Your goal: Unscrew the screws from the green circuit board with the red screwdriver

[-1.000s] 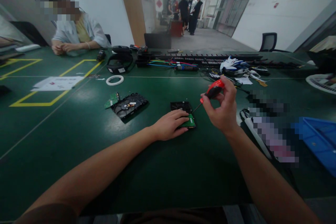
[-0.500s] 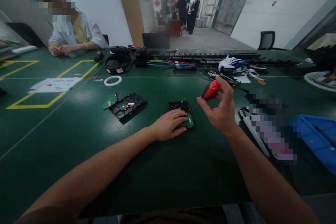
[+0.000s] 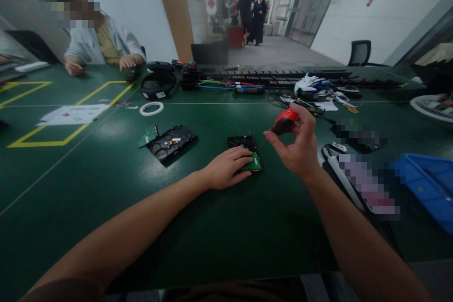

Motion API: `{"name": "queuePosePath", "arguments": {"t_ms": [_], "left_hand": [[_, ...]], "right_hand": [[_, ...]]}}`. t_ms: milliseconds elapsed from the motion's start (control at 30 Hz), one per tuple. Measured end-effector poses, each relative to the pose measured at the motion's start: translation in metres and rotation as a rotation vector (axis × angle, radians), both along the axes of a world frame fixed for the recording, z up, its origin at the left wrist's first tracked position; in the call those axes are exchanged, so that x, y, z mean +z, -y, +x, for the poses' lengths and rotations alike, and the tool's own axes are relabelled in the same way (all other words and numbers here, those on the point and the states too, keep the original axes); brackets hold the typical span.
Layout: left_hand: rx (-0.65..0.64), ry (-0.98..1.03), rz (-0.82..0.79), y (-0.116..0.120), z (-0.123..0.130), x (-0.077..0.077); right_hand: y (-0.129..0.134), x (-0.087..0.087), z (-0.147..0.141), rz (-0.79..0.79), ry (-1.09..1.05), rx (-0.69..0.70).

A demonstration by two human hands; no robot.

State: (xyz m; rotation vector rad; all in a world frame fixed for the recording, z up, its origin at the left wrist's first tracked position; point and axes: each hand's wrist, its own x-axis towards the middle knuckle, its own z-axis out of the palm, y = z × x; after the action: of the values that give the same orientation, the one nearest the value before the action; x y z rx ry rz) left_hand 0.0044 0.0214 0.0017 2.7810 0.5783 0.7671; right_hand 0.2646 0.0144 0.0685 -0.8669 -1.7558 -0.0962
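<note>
Since the earlier frame, the screwdriver (image 3: pixel 283 124) handle has rolled to show more black; its shaft still meets the near hard drive (image 3: pixel 235 141) at the right edge, indicating a turn on the spot. Tip seating cannot be confirmed. The right hand (image 3: pixel 300 146) grips the handle in its fingers; the left hand (image 3: pixel 228 168) presses flat over the drive, partly covering its green board (image 3: pixel 256 163). A co-worker's hands have parted. Count: two hard drives, two green boards, one screwdriver, one white ring (image 3: pixel 151 113).

White tape roll (image 3: pixel 142 109) — flat, whole.
</note>
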Motion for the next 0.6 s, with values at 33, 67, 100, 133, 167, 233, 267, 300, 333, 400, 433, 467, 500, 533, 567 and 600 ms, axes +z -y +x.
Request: {"name": "queuePosePath", "arguments": {"t_ms": [33, 67, 100, 133, 167, 233, 267, 300, 333, 400, 433, 467, 500, 533, 567, 600], "left_hand": [[0.001, -0.003, 0.002, -0.0001, -0.0001, -0.0005], [0.001, -0.004, 0.006, -0.0002, -0.0002, -0.001], [0.002, -0.004, 0.008, -0.0003, -0.0003, -0.0013], [0.001, -0.003, 0.01, -0.0002, -0.0004, -0.0014], [0.0, -0.004, 0.011, -0.0001, -0.0005, -0.0013], [-0.003, -0.008, 0.009, 0.0001, -0.0006, -0.0007], [-0.004, -0.008, 0.009, 0.0002, -0.0005, -0.0003], [-0.004, -0.006, 0.008, 0.0003, -0.0004, 0.0], [-0.004, -0.002, 0.008, 0.0003, -0.0004, 0.0003], [-0.004, 0.003, 0.005, 0.0002, -0.0002, 0.0006], [-0.006, 0.004, 0.004, 0.0001, -0.0003, 0.0006], [-0.007, 0.004, 0.001, -0.0001, -0.0003, 0.0005], [-0.008, 0.003, -0.002, -0.0003, -0.0004, 0.0003], [-0.01, 0.003, -0.005, -0.0005, -0.0005, 0.0002], [-0.013, 0.002, -0.007, -0.0006, -0.0006, 0.0], [-0.014, 0.0, -0.008, -0.0007, -0.0006, -0.0002]], "right_hand": [[0.0014, 0.0011, -0.0009, -0.016, 0.004, 0.019], [0.0027, 0.0023, -0.0019, -0.038, 0.002, 0.044], [0.0037, 0.0034, -0.0029, -0.06, -0.004, 0.071], [0.0043, 0.0042, -0.0037, -0.074, -0.01, 0.086], [0.0045, 0.0048, -0.0041, -0.078, -0.015, 0.086], [0.0037, 0.0051, -0.0032, -0.062, -0.015, 0.046], [0.003, 0.0051, -0.0021, -0.051, -0.013, 0.021], [0.0023, 0.005, -0.0008, -0.042, -0.014, 0.001], [0.0018, 0.0049, 0.0005, -0.036, -0.016, -0.01], [0.0017, 0.005, 0.0026, -0.036, -0.017, -0.014], [0.002, 0.0051, 0.0031, -0.037, -0.012, -0.014], [0.0023, 0.0052, 0.0032, -0.042, -0.006, -0.009], [0.0026, 0.0052, 0.0031, -0.052, 0.0, 0.0], [0.0027, 0.0052, 0.0028, -0.066, 0.005, 0.011], [0.0026, 0.005, 0.0024, -0.079, 0.005, 0.021], [0.0023, 0.0048, 0.0021, -0.09, 0.005, 0.025]]}}
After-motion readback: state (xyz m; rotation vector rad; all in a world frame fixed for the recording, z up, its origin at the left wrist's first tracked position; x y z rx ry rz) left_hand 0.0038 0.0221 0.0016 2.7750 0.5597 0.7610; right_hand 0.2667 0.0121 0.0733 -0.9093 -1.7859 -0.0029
